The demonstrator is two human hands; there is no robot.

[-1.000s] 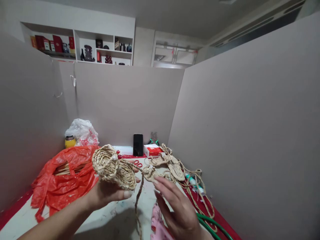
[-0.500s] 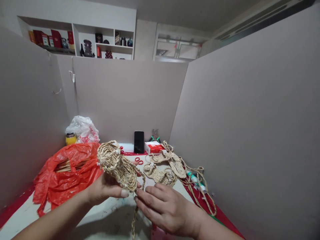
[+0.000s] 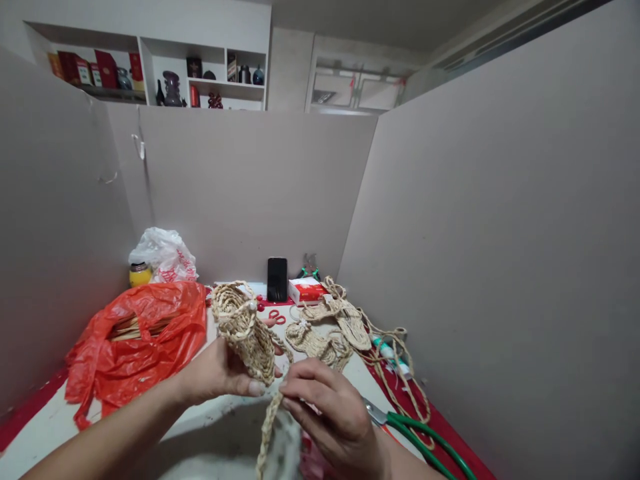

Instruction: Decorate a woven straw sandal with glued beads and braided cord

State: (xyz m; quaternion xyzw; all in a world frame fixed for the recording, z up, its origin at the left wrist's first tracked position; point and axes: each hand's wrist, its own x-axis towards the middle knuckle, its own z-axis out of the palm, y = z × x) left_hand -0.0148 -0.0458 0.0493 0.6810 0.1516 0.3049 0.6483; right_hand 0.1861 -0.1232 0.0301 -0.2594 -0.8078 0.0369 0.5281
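Observation:
My left hand (image 3: 220, 375) is closed around a coiled straw-braid piece (image 3: 243, 327) shaped like a small slipper. It is held tilted above the table, with a small white bead on it. Between the thumb and fingers of my right hand (image 3: 325, 407) is a straw braid (image 3: 269, 427), pinched close to the piece's lower end. The braid hangs down past the bottom of the view. Two similar straw pieces, a nearer one (image 3: 315, 347) and a farther one (image 3: 350, 327), lie behind my right hand. Green-handled scissors (image 3: 425, 433) lie beside my right wrist.
A red plastic bag (image 3: 145, 360) with straw strips stands at left. Behind it are a white bag (image 3: 165, 257) and a yellow jar (image 3: 140, 275). A phone (image 3: 277, 280), a red-white box (image 3: 306, 291), pliers (image 3: 310, 267) and small red scissors (image 3: 277, 317) sit at the back. Loose cord (image 3: 397, 360) lies right.
My right hand has shifted slightly right and down, drawing the braid with it. The straw piece has turned and moved a little right. The green-handled scissors have come into view.

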